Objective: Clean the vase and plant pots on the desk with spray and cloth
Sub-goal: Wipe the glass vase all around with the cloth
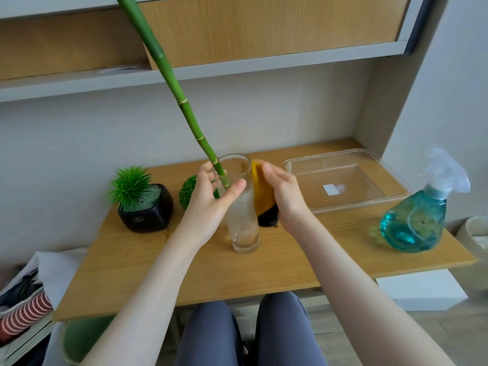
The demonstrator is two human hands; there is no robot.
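Wiping risks toppling the tall glass vase (241,207): its leaning bamboo stalk (169,80) makes it top-heavy. Left hand (211,199) grips the vase; right hand (284,191) presses the yellow cloth (260,191) flat against it, fingers straight.

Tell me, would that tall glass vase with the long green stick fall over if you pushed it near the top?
Probably yes. The vase is tall and narrow on a small base, and the long bamboo stalk leans far out to one side, so it looks top-heavy. It seems to be clear glass, so likely fragile and perhaps slippery. The left hand holds it while the right hand presses the cloth against it.
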